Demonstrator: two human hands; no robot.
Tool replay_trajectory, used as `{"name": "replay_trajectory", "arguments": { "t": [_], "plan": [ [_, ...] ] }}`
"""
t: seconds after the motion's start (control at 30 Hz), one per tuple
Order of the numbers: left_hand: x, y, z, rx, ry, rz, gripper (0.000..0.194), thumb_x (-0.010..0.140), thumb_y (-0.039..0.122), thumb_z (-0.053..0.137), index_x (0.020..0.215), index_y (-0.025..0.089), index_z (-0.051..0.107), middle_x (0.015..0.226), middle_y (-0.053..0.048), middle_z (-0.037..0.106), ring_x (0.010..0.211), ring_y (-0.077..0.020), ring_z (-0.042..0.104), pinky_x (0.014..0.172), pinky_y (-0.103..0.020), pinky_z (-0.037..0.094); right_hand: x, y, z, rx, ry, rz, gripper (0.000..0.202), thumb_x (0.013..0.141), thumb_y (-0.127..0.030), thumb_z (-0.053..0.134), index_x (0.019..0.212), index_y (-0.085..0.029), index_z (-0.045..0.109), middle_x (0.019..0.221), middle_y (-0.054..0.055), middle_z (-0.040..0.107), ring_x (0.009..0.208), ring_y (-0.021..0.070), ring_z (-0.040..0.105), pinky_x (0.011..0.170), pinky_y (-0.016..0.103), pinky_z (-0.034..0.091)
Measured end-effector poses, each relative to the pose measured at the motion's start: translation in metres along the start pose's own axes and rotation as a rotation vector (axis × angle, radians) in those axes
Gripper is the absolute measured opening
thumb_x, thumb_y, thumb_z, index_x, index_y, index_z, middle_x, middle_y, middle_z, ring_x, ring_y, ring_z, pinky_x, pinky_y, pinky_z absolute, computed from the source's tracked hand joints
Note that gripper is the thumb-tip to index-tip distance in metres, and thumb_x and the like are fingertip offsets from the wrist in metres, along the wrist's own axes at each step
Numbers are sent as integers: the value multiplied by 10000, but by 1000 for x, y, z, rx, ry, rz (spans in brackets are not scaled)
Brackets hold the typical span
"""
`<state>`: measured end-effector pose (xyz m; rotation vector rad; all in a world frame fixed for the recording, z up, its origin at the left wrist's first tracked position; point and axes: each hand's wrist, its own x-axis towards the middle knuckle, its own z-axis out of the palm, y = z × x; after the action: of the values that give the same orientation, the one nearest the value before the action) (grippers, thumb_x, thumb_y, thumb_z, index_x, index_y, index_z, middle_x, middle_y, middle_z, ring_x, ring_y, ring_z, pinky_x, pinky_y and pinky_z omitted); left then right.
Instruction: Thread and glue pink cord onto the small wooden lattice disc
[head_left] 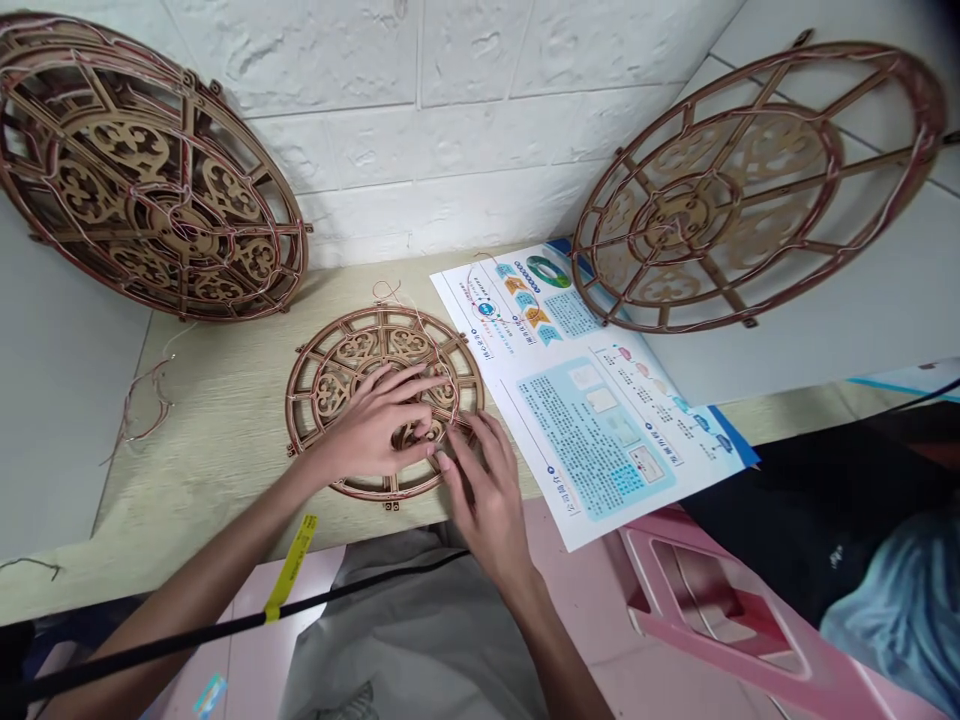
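A round brown openwork wheel [384, 499] with scroll-shaped cutouts lies flat on the table. Thin reddish and white wire [429, 335] runs over it, its loose end curling past the far rim. My left hand [379, 425] rests across the wheel's middle, its outer fingers stretched out and its thumb and forefinger apart. At the near right part of the wheel is my right hand [487, 490], with thumb and forefinger close together on the wire near the rim. The fingertips of both hands nearly meet there, and they partly hide the wire.
Several similar wired wheels [187, 185] lean at the left, and another wheel [675, 220] leans at the right. A printed sheet [540, 400] lies beside the work. Loose wires [146, 400] lie at the left. A black cord [360, 592] with a yellow tag crosses in front.
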<state>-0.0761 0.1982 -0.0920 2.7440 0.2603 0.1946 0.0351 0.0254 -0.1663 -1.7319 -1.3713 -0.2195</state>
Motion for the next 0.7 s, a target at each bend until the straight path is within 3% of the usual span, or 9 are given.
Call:
{"name": "replay_trajectory", "arguments": {
  "t": [0.13,0.23,0.4,0.53,0.7],
  "plan": [
    [0,-2,-1,-14,-23,-11,178,927,346,642,825,214,581,1627,10,447,1586,-289,271,1293,-635,156,-4,-2,1,-38,-4,5,393,1013,-202,574,1405,-224,556,1547,183,473,1536,363,347,1181,642,442],
    [3,-1,-2,-57,-30,-33,230,944,409,641,823,214,614,1622,15,452,1567,-311,306,1288,-654,154,-6,-4,1,4,23,68,359,1028,-217,547,1386,-238,554,1515,165,522,1527,342,379,1180,635,446],
    [7,6,3,-39,72,-72,346,957,492,627,763,205,631,1553,-8,529,1496,-317,406,1274,-645,195,-7,-5,8,20,100,177,415,1043,-276,521,1458,-251,527,1548,160,511,1536,350,376,1168,644,449],
    [7,7,10,-2,112,-67,301,931,411,663,721,205,597,1537,26,545,1499,-309,394,1262,-636,222,-10,-8,12,-43,39,141,536,1057,-292,493,1585,-306,400,1644,150,409,1578,370,286,1162,697,410],
    [6,6,11,8,103,-72,232,901,353,667,741,210,579,1556,61,524,1516,-303,375,1265,-642,198,-11,-8,8,-37,-41,135,490,1065,-289,471,1554,-287,453,1696,128,322,1611,352,192,1196,677,372]
  ]
}}
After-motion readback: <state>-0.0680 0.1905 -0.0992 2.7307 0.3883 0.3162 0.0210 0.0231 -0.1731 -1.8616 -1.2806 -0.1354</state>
